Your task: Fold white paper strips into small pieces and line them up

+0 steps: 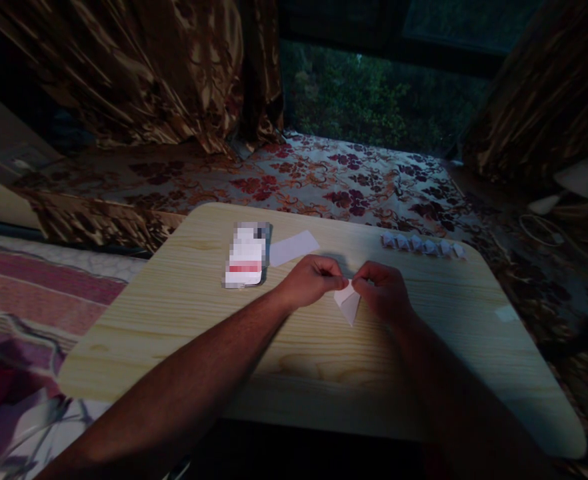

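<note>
Between my two hands is a piece of white paper (348, 305), folded to a triangle whose point faces me. My left hand (314, 279) is closed, pinching its upper left corner between thumb and finger. On the other side, my right hand (385, 290) pinches the upper right corner, also closed. Parts of the paper's top edge are hidden by the fingertips. Beyond my left hand a flat white paper strip (295, 248) lies on the table. Several small folded paper pieces (423, 245) stand in a row at the table's far right.
A phone (247, 257), its screen pixelated, lies left of the strip on the pale wooden table (174, 313). A small whitish patch (507, 313) is near the right edge. Behind are a flowered ledge (344, 173), curtains (174, 67) and a window. Striped bedding (49, 280) lies left.
</note>
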Action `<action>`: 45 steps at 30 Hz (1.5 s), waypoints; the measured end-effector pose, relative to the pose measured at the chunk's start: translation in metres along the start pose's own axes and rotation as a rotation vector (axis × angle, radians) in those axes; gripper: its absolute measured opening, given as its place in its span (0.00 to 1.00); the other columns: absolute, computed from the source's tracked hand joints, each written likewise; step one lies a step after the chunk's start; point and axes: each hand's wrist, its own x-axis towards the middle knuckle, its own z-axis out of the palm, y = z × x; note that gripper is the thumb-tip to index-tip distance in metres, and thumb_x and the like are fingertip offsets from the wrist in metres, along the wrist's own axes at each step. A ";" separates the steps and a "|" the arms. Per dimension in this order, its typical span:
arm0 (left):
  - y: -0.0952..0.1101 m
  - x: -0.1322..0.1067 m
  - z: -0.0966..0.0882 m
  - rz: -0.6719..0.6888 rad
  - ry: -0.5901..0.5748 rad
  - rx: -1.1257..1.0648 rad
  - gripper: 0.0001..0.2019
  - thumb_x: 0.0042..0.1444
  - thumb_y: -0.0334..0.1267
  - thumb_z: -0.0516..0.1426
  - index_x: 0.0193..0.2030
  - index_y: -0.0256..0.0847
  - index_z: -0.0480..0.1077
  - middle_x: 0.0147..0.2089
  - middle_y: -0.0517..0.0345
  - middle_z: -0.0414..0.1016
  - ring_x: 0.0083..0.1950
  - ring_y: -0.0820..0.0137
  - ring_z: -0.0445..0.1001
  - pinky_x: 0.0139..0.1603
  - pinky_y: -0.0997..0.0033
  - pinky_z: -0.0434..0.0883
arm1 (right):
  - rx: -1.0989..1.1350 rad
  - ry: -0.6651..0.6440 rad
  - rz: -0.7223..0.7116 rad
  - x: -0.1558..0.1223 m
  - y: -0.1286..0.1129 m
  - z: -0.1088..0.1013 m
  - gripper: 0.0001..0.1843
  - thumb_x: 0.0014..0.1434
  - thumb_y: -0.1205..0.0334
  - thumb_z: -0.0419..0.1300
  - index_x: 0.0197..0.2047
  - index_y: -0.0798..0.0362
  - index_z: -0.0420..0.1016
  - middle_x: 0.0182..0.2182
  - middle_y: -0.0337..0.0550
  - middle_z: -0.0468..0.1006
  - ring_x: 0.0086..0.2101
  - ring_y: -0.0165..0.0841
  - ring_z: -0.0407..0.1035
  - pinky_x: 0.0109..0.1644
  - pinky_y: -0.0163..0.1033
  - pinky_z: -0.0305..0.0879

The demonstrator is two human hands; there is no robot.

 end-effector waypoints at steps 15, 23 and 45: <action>-0.004 0.006 0.000 0.013 0.269 -0.262 0.14 0.45 0.34 0.65 0.39 0.38 0.70 0.23 0.62 0.73 0.22 0.74 0.71 0.20 0.78 0.61 | 0.210 -0.026 0.152 0.003 0.001 0.001 0.06 0.53 0.60 0.62 0.30 0.54 0.76 0.20 0.36 0.74 0.23 0.29 0.67 0.29 0.34 0.62; -0.007 0.006 -0.001 0.052 0.241 -0.144 0.21 0.47 0.30 0.61 0.51 0.39 0.71 0.24 0.65 0.70 0.19 0.79 0.65 0.19 0.79 0.57 | 0.319 -0.027 0.088 0.002 -0.001 0.003 0.28 0.45 0.61 0.70 0.52 0.52 0.74 0.42 0.45 0.80 0.37 0.36 0.75 0.34 0.36 0.70; -0.007 0.005 0.007 0.057 0.170 -0.091 0.18 0.45 0.30 0.62 0.46 0.38 0.72 0.24 0.66 0.70 0.21 0.80 0.62 0.23 0.78 0.56 | 0.220 0.160 0.022 0.006 0.004 0.001 0.11 0.56 0.56 0.62 0.38 0.54 0.79 0.26 0.38 0.79 0.23 0.29 0.71 0.25 0.33 0.70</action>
